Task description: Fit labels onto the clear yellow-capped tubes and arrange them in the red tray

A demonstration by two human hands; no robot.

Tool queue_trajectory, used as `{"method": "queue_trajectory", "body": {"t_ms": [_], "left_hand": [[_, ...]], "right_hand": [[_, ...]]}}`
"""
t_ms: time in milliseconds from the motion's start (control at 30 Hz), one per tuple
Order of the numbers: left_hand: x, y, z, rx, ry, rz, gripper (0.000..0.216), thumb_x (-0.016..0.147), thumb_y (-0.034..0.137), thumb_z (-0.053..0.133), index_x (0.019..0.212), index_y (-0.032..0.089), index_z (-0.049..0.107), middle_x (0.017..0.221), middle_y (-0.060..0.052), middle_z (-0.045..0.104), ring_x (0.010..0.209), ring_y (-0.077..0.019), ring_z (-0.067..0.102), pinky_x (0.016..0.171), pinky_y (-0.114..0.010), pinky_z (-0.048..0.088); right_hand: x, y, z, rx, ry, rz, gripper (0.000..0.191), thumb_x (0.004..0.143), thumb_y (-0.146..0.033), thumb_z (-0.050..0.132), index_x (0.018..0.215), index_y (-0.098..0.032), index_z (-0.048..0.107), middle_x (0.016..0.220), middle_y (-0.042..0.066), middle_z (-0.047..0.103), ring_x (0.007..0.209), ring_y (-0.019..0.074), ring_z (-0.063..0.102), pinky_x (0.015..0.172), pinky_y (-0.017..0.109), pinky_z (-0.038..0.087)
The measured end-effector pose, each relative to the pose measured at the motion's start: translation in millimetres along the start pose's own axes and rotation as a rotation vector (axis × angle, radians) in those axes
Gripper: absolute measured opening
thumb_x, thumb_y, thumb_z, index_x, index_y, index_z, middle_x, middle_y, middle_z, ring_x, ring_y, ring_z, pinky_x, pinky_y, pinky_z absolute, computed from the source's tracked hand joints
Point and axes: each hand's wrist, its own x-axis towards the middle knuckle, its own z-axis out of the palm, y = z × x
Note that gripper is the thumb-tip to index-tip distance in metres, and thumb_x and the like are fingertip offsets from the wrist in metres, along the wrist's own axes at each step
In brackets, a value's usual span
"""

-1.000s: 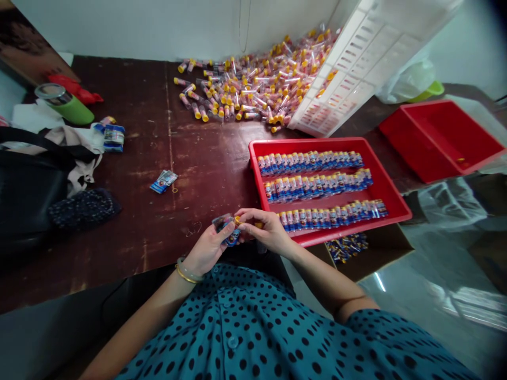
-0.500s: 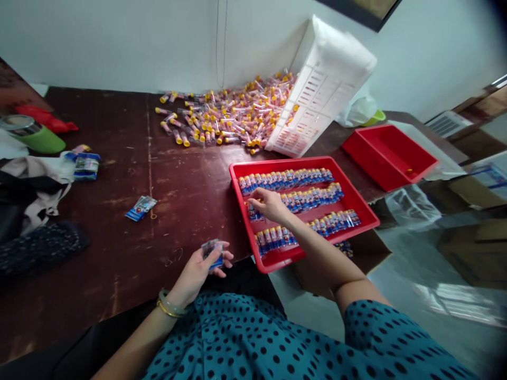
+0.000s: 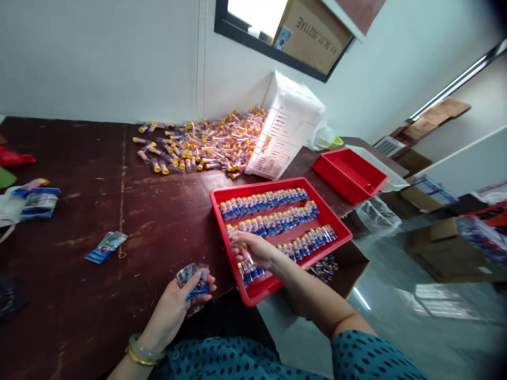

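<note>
Blue-wrapped tubes (image 3: 263, 202) fill three rows in the red tray (image 3: 288, 233), seemingly done, while an unwrapped heap (image 3: 214, 143) awaits on the counter (image 3: 71, 295) — left hand (image 3: 178, 298) gripping blue packets (image 3: 199, 288), right hand (image 3: 255, 247) grasping a pinkish tube (image 3: 247, 257) over the tray.

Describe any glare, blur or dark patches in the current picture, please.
Head view: streaky reflections on the glossy floor; head view: part of the window washed out white; head view: top right corner dark, and printing on the tubes in the red tray too soft to read.
</note>
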Motion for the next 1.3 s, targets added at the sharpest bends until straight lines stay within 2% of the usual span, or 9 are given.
{"method": "queue_trajectory", "body": {"t_ms": [133, 300, 433, 500, 567, 667, 833, 1133, 1300], "left_hand": [[4.4, 2.2, 9.9, 0.032, 0.095, 0.104, 0.043, 0.056, 0.043, 0.088, 0.085, 0.016, 0.072, 0.074, -0.004, 0.075, 0.068, -0.0206, 0.069, 0.052, -0.026, 0.055], [4.5, -7.3, 5.0, 0.125, 0.082, 0.041, 0.049, 0.059, 0.047, 0.085, 0.093, 0.016, 0.069, 0.068, 0.0, 0.071, 0.051, -0.0137, 0.06, 0.046, -0.023, 0.05], [1.4, -10.6, -0.1, 0.17, -0.056, 0.019, 0.034, 0.071, 0.046, 0.078, 0.076, 0.016, 0.063, 0.058, 0.002, 0.064, 0.049, -0.0104, 0.056, 0.048, -0.02, 0.045], [-0.2, -10.3, 0.2, 0.153, -0.059, 0.034, 0.032, 0.071, 0.043, 0.079, 0.072, 0.016, 0.061, 0.056, 0.003, 0.062, 0.048, -0.0089, 0.053, 0.047, -0.019, 0.043], [-1.2, -10.4, 0.6, 0.135, -0.047, 0.042, 0.032, 0.068, 0.04, 0.081, 0.07, 0.016, 0.06, 0.055, 0.003, 0.061, 0.047, -0.0078, 0.05, 0.046, -0.018, 0.04], [-1.7, -11.7, 0.0, 0.115, -0.056, 0.058, 0.031, 0.064, 0.035, 0.084, 0.067, 0.015, 0.06, 0.053, 0.004, 0.059, 0.046, -0.0067, 0.048, 0.045, -0.017, 0.037], [-5.2, -10.2, 4.1, 0.128, -0.034, 0.121, 0.032, 0.06, 0.03, 0.086, 0.062, 0.016, 0.058, 0.049, 0.007, 0.052, 0.042, -0.005, 0.041, 0.043, -0.018, 0.031], [-10.4, -5.1, 11.4, 0.169, -0.1, 0.11, 0.033, 0.061, 0.03, 0.085, 0.062, 0.016, 0.056, 0.049, 0.006, 0.054, 0.044, -0.0063, 0.044, 0.044, -0.019, 0.033], [-12.1, -8.3, 15.6, 0.13, -0.136, 0.074, 0.03, 0.066, 0.031, 0.084, 0.076, 0.016, 0.061, 0.062, 0.003, 0.063, 0.054, -0.0098, 0.055, 0.052, -0.022, 0.043]], "right_hand": [[-11.6, 15.7, 23.9, -0.354, -0.049, -0.111, 0.039, 0.076, -0.046, 0.074, 0.099, -0.02, 0.056, 0.071, -0.005, 0.055, 0.051, 0.0075, 0.05, 0.042, 0.017, 0.038], [-11.8, 33.4, 38.0, -0.792, -0.03, -0.396, 0.031, 0.079, -0.044, 0.073, 0.081, -0.015, 0.06, 0.074, -0.002, 0.058, 0.067, 0.0081, 0.052, 0.059, 0.019, 0.042], [-3.8, 35.1, 29.5, -0.689, -0.007, -0.262, 0.029, 0.086, -0.045, 0.062, 0.082, -0.017, 0.057, 0.059, -0.006, 0.051, 0.048, 0.0067, 0.047, 0.044, 0.018, 0.035], [-1.3, 27.7, 21.3, -0.524, 0.056, -0.202, 0.02, 0.087, -0.039, 0.06, 0.087, -0.019, 0.055, 0.056, -0.008, 0.05, 0.042, 0.0075, 0.046, 0.04, 0.018, 0.034], [-1.3, 15.8, 12.3, -0.305, 0.12, -0.172, 0.014, 0.08, -0.025, 0.062, 0.09, -0.02, 0.054, 0.061, -0.007, 0.053, 0.047, 0.008, 0.051, 0.043, 0.018, 0.041], [-6.2, -3.6, 0.7, -0.121, 0.053, -0.171, 0.027, 0.068, -0.008, 0.066, 0.091, -0.019, 0.058, 0.077, -0.004, 0.059, 0.067, 0.0086, 0.06, 0.064, 0.021, 0.053], [-19.6, -14.3, 1.0, -0.129, -0.044, -0.301, 0.02, 0.074, -0.021, 0.076, 0.085, -0.021, 0.059, 0.089, -0.001, 0.065, 0.09, 0.0152, 0.067, 0.084, 0.03, 0.054], [-17.6, -3.5, 24.7, -0.311, -0.056, -0.459, 0.026, 0.076, -0.032, 0.078, 0.088, -0.02, 0.058, 0.091, 0.001, 0.068, 0.095, 0.0171, 0.069, 0.086, 0.031, 0.055], [-18.7, 13.5, 32.4, -0.346, -0.03, -0.485, 0.037, 0.072, -0.034, 0.082, 0.091, -0.022, 0.053, 0.093, 0.0, 0.06, 0.092, 0.0175, 0.069, 0.073, 0.027, 0.056]]}}
